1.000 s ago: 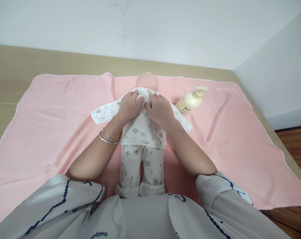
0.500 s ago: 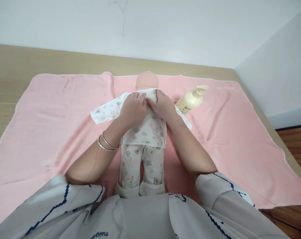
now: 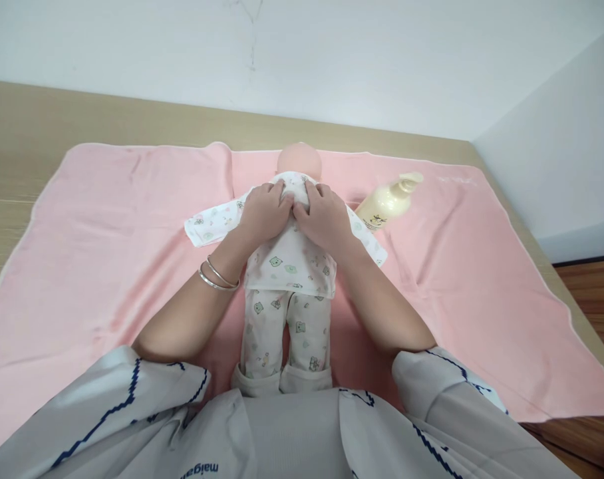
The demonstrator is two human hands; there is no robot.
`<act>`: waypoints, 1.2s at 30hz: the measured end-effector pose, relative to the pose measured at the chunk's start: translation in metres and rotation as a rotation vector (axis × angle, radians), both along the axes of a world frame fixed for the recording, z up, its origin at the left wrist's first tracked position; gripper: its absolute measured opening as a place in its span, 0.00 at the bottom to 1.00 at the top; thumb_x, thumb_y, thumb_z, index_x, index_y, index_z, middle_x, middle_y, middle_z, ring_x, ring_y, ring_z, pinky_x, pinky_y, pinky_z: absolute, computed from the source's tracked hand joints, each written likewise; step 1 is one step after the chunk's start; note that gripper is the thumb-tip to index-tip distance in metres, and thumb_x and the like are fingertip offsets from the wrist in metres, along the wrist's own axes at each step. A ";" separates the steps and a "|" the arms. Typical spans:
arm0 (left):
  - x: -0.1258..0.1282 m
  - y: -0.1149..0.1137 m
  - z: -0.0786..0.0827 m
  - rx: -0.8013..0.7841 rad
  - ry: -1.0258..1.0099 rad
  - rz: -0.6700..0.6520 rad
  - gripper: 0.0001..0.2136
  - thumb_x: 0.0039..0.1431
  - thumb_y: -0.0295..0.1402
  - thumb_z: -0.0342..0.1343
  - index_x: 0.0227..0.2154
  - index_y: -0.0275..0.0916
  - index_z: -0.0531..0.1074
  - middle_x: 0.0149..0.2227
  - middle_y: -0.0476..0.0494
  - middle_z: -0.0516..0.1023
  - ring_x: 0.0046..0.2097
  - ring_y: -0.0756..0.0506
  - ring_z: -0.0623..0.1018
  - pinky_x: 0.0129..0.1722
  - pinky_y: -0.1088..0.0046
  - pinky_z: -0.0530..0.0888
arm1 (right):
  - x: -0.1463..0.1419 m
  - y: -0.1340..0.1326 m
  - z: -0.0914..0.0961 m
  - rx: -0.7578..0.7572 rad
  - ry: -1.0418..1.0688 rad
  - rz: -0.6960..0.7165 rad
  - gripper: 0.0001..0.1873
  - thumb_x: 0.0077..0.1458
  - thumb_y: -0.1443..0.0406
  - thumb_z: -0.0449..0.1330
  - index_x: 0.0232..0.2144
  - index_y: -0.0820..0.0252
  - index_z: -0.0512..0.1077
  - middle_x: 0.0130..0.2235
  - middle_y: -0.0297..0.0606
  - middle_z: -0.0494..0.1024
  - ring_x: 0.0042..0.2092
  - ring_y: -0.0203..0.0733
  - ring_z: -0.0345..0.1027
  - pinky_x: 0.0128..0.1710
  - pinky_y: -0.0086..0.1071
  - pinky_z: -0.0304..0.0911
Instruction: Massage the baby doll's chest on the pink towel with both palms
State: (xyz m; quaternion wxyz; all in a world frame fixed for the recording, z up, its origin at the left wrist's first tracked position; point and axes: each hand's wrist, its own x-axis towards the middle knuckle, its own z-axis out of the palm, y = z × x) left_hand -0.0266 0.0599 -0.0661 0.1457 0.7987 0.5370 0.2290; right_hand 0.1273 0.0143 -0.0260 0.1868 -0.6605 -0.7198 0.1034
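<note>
A baby doll [image 3: 299, 159] lies lengthwise in front of me, its bald head at the far end and no face showing. It wears a white printed long-sleeved top [image 3: 292, 271] and matching trousers [image 3: 306, 326]. My left hand [image 3: 268, 207] rests on the upper left of the top, fingers stretched out. Opposite it, my right hand [image 3: 322, 214] lies on the upper right in the same way. Both thumbs point inward and nearly meet at the middle of the doll's back. The doll's arms, if inside the spread sleeves, are hidden.
Under the doll spreads a pink blanket [image 3: 147, 266] with some folds, on a light wooden tabletop [image 3: 132, 116]. A cream pump bottle [image 3: 386, 205] lies tilted beside the right sleeve [image 3: 374, 246]. Behind the table rises a white wall [image 3: 356, 60].
Cloth that was bunched between my hands near the doll's neck now looks flatter. My fingers have shifted slightly on the top, and the thumbs lie more evenly. The view moved a little.
</note>
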 end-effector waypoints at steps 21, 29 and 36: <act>0.002 0.003 -0.004 -0.024 -0.029 0.033 0.26 0.73 0.42 0.41 0.68 0.38 0.66 0.61 0.30 0.76 0.62 0.33 0.73 0.67 0.48 0.65 | -0.003 -0.004 0.004 0.040 -0.056 0.057 0.25 0.71 0.60 0.46 0.60 0.62 0.74 0.57 0.54 0.79 0.58 0.59 0.71 0.62 0.52 0.65; 0.002 0.000 -0.004 -0.004 -0.036 0.065 0.28 0.72 0.41 0.42 0.71 0.38 0.64 0.58 0.32 0.77 0.61 0.33 0.73 0.66 0.49 0.67 | 0.003 0.003 -0.002 0.024 -0.007 0.035 0.30 0.69 0.57 0.48 0.67 0.59 0.70 0.60 0.55 0.74 0.58 0.59 0.71 0.61 0.54 0.66; 0.004 -0.006 0.004 -0.011 0.025 0.062 0.27 0.74 0.39 0.39 0.70 0.37 0.66 0.58 0.31 0.76 0.61 0.34 0.73 0.66 0.49 0.67 | 0.001 0.004 -0.001 -0.037 -0.015 -0.024 0.34 0.67 0.54 0.49 0.71 0.60 0.63 0.61 0.55 0.72 0.61 0.62 0.69 0.63 0.55 0.65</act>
